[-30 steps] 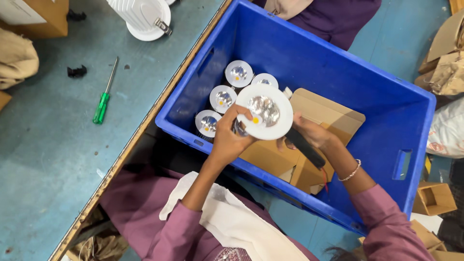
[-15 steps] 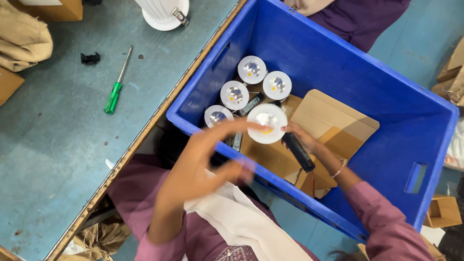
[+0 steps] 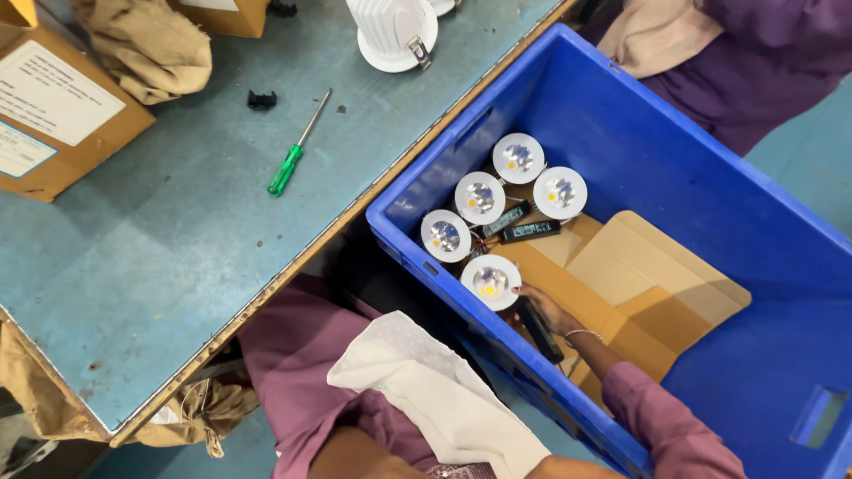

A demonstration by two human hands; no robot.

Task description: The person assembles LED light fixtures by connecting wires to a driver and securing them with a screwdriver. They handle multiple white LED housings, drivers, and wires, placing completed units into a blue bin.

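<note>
The right hand [image 3: 543, 310] is reached into the blue crate [image 3: 710, 151], fingers closed around a black driver [image 3: 538, 328] beside a white downlight [image 3: 491, 282].

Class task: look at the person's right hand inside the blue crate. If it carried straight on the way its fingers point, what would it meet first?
Probably the nearest white round downlight: the right hand points at it and already seems to touch its rim.

I have one view only, from the camera on my head, looking steeply down. It faces the seam where the table [image 3: 177, 257] meets the blue crate [image 3: 674, 151], table at left, crate at right. My lap fills the bottom edge, so it sits close. No second view shares the scene.
</note>
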